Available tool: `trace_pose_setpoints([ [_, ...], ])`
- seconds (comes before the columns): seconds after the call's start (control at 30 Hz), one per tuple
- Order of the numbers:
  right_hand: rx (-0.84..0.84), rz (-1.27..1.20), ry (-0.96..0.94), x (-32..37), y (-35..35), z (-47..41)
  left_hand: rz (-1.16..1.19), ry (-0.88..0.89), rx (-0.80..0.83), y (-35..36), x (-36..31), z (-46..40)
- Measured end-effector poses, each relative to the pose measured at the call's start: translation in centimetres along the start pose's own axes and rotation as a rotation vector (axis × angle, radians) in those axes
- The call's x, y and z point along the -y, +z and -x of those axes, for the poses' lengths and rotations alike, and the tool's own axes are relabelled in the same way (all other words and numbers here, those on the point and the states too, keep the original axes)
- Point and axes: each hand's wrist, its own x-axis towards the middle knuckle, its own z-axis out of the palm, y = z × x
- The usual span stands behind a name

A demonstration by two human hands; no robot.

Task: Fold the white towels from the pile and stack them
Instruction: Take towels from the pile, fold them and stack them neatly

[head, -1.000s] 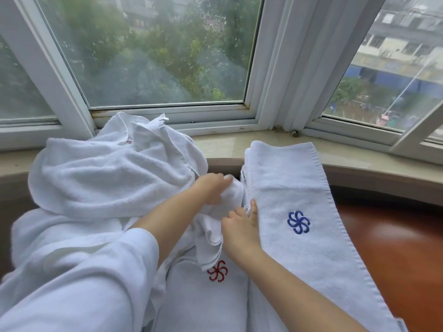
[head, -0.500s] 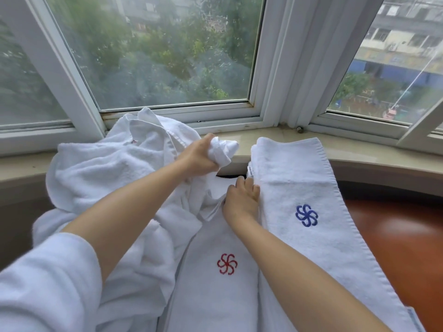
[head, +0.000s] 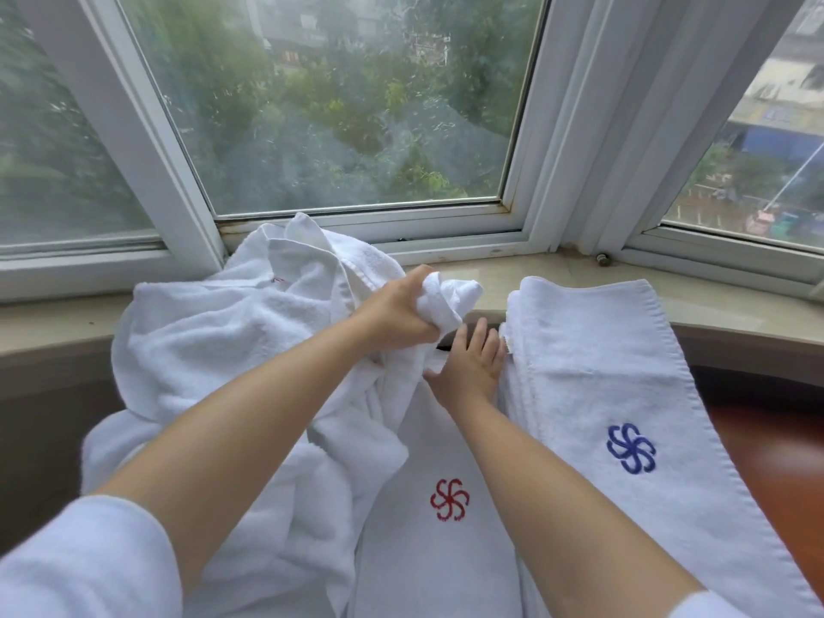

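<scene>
- pile (head: 214, 350): loose white terry heap, left of and under the left forearm, slumped against the window sill (head: 557, 272). No fold in it that I can see.
- left hand (head: 394, 316): fingers clenched round a bunched corner of the towel with the red logo (head: 446, 568), wad lifted above the sill edge. Cloth trails from the fist down to the flat panel nearest the camera.
- right hand (head: 470, 365): just below and right of that fist, fingers straight, lying flat on the same towel near its far end. Fingertips touch the left edge of the folded towel (head: 602, 372); holds nothing.
- folded towel: right of both hands, flat, far end up on the sill, layered edges showing on its left side. Looks like the start of the stack.
- Handling, my read: soft, limp, light, grippy pile surface, no stiffness, so it sags wherever unsupported. Best taken at two corners of one hemmed edge and pulled taut; a mid-cloth grab just bunches.
- Markings: red pinwheel emblem (head: 449, 500) on the worked towel, blue pinwheel emblem (head: 631, 448) on the folded one. No readable text; a small edge tab by the right fingertips is too small to read.
</scene>
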Motion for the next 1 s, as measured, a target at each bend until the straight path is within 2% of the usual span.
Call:
trace_pose_setpoints([
  [0.13,-0.102,-0.179,-0.029,0.5,1.9,4.2,0.029,-0.05,0.024,-0.4,-0.1,0.0],
  [0.2,-0.01,-0.236,-0.189,0.8,2.8,6.0,0.037,-0.058,0.016,-0.6,-0.2,0.1],
  [0.27,0.151,-0.154,-0.302,0.6,3.5,6.7,0.042,-0.062,0.007,-0.6,-0.3,0.3],
  [0.37,0.36,0.014,-0.154,-0.7,3.2,6.0,0.011,-0.059,-0.002,-0.3,-0.5,0.6],
  [0.47,0.449,0.056,-0.096,-2.1,2.8,7.1,-0.045,-0.069,0.003,0.1,-1.0,0.8],
  [0.57,0.447,0.044,-0.077,-2.6,3.1,10.9,-0.163,-0.102,0.071,1.2,-1.7,1.8],
  [0.73,0.479,0.025,-0.038,-3.0,3.2,18.2,-0.393,-0.081,0.308,5.1,-2.9,5.4],
  [0.83,0.511,0.022,0.003,-3.0,2.0,21.1,-0.45,-0.077,0.319,6.5,-3.4,8.7],
  [0.9,0.457,-0.003,0.039,-3.0,1.1,22.7,-0.454,-0.094,0.32,7.8,-3.6,11.5],
  [1.0,0.34,-0.037,0.102,-3.7,-0.1,24.8,-0.504,-0.101,0.433,10.1,-3.9,16.3],
])
